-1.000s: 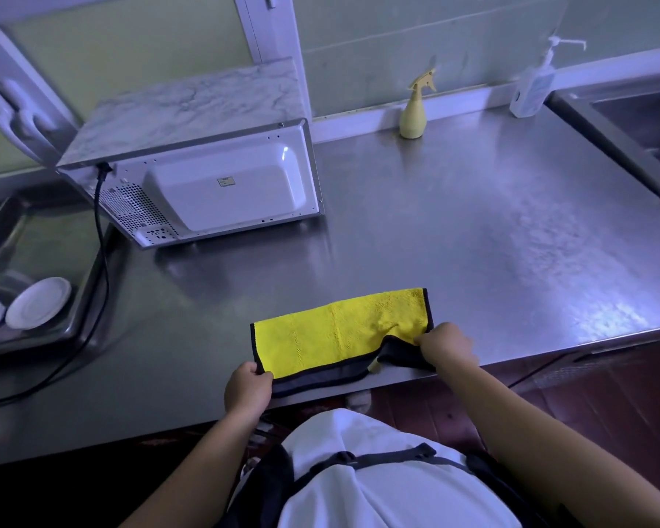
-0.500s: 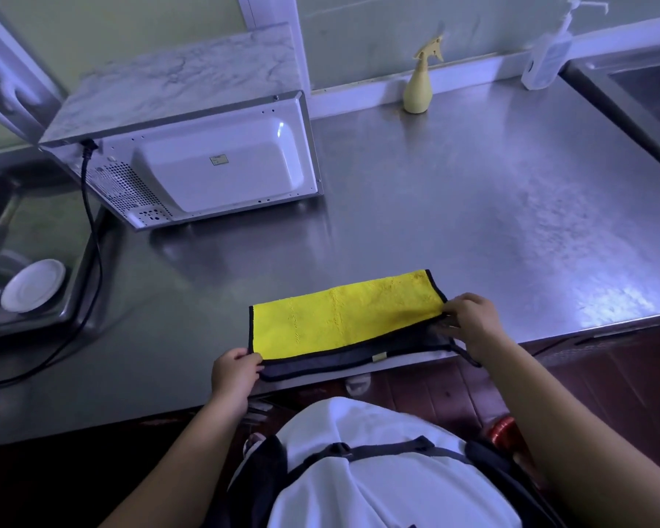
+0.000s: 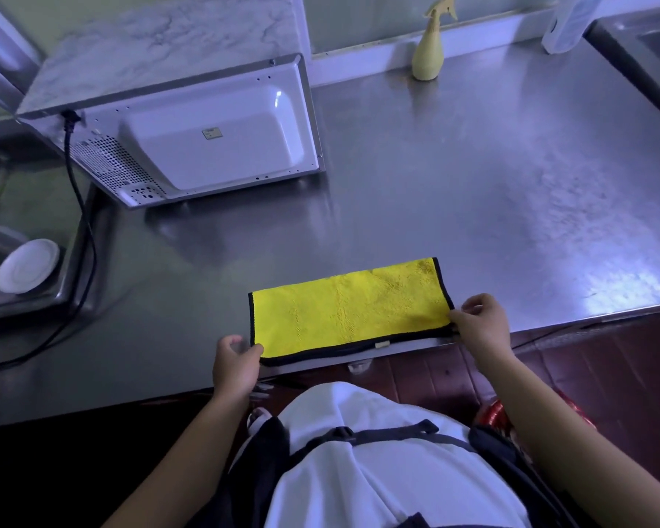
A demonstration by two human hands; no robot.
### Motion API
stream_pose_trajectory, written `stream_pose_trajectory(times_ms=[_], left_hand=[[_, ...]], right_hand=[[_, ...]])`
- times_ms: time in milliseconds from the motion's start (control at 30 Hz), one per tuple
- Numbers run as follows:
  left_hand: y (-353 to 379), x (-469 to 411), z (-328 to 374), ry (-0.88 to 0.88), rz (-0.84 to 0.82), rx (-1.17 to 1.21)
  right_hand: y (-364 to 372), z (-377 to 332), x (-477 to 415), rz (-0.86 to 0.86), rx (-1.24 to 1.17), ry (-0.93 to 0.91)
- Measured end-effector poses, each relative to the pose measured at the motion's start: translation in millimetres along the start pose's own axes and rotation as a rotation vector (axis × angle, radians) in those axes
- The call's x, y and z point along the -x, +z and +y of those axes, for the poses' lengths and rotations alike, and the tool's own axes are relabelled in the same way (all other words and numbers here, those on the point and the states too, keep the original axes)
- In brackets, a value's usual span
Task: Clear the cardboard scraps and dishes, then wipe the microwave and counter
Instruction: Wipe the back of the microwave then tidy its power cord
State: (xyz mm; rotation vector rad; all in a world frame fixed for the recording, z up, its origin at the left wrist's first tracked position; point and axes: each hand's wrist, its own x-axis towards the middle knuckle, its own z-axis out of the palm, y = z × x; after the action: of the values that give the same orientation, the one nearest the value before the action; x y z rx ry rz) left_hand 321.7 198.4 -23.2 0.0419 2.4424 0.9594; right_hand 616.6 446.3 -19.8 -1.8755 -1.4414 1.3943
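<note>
Folded yellow cloth (image 3: 347,306) is laid at the bench (image 3: 473,184) edge, near corners pinched by the left hand (image 3: 235,362) and right hand (image 3: 481,325); one sloppy tug and it's probably dragged onto the floor (image 3: 595,367).

The cloth (image 3: 349,310), a second ago folded with its dark underside showing in a wide band along the 6 o'clock edge and turned up at the 4 o'clock corner, now lies flat on the counter (image 3: 473,184). Its yellow face is squared over the lower layer, with only thin black trim showing. The right hand (image 3: 482,325) has slid out toward 3 o'clock, from a fist on top of the fold to a pinch at that corner. The left hand (image 3: 233,365) has loosened its grip, its thumb lying on the 8 o'clock corner.
</note>
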Motion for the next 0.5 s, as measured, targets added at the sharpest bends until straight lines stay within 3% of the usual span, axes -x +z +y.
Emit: stream_pose_trajectory(times_ms=[100,200,333,433,500], left_hand=[[-4,-7,5,0.071,-0.001,-0.047],[-2,-16,15,0.088,-0.049,-0.099],[6,-19,34,-0.003,-0.076,-0.111],[7,-24,47,-0.157,-0.141,0.023],[4,-29,51,-0.214,-0.195,0.098]], right_hand=[[0,-9,-1,0.041,0.221,-0.116],[8,-24,-8,-0.035,0.323,-0.098],[19,-45,-17,-0.104,0.15,0.1],[16,-58,-27,-0.173,-0.072,0.255],[15,-61,-27,-0.231,-0.082,0.29]])
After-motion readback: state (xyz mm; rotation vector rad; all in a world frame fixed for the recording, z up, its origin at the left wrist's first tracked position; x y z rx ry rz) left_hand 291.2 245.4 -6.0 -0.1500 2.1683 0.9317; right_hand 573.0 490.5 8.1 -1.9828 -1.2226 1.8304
